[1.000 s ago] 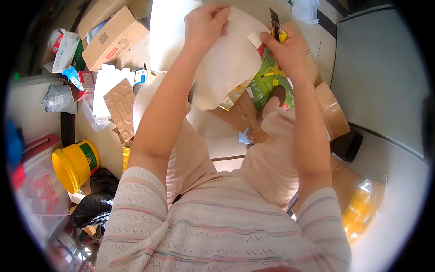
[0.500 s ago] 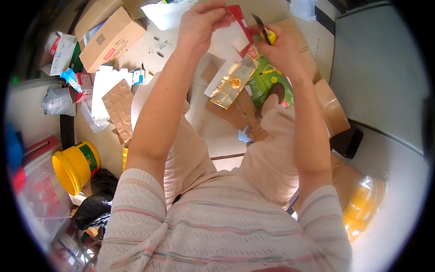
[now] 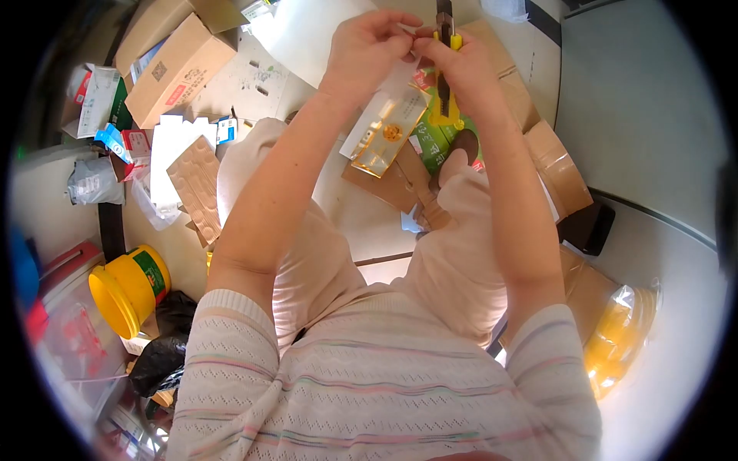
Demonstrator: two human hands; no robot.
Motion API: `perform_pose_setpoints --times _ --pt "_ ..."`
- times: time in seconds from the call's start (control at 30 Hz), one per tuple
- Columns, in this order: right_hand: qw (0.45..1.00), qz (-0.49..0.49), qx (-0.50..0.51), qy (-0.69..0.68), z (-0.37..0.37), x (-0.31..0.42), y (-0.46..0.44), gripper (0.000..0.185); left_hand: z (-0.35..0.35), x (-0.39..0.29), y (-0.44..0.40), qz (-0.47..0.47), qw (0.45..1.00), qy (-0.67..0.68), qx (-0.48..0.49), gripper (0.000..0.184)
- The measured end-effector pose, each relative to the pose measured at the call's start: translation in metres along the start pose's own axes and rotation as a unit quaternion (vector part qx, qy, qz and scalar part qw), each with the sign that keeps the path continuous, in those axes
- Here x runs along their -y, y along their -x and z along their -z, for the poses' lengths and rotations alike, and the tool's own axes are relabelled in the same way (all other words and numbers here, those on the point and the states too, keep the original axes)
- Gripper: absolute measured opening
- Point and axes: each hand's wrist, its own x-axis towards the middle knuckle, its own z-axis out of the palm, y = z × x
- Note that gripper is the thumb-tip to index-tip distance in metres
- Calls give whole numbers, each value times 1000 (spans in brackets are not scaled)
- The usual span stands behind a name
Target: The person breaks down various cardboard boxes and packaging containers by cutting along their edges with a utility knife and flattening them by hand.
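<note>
Utility knife [image 3: 443, 94] is extending over green printed cardboard [image 3: 437, 143]; the right hand [image 3: 467, 67] is gripping it. The left hand [image 3: 367, 54] is bringing its fingertips against the right's, any grasp indeterminable. This apparent fingertip-work step is calling for knife clearance.

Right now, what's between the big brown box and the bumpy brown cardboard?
White card lies between the big brown box and the bumpy brown cardboard; the head view shows it.
</note>
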Motion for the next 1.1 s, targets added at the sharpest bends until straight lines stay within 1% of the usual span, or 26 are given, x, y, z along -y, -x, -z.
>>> perform_pose_setpoints --times 0.07,0.2,0.3,0.4,0.5,0.57,0.67,0.7,0.77,0.8,0.9,1.0,1.1 --pt "999 -6 5 -35 -1 -1 -1 21 0 -2 0 -12 1000 -18 -10 24" --pt "995 -28 24 -92 0 -4 -5 22 6 3 -3 -34 999 14 1 24" --pt "993 -39 10 -114 -2 -1 -3 20 8 1 -3 -40 999 4 -3 24" --pt "999 -33 -10 -26 -8 5 2 18 8 1 -1 -49 999 -23 -2 23" --pt "996 -92 14 -4 -8 10 5 15 5 5 1 -48 998 -47 4 22" --pt "998 -64 15 -7 -6 6 4 14 3 1 3 -47 995 -85 4 20" --pt "999 -45 11 -8 -5 10 6 13 12 6 -4 -24 999 8 37 18" --pt "999 -41 7 -7 -5 13 7 13 18 8 -8 3 998 60 36 25" --pt "998 -29 1 -62 -2 13 6 13 34 15 -19 58 985 161 33 42" --pt "996 -23 -2 -90 -2 13 6 13 39 26 -19 -10 978 192 81 35" --pt "997 -9 7 -79 -3 14 8 13 18 -4 -9 77 971 225 -5 18" --pt "997 14 7 -75 -1 9 5 14 14 -9 -3 152 970 188 -5 23" --pt "999 34 -4 -26 -1 9 6 14 8 -9 3 176 983 -10 -57 26"
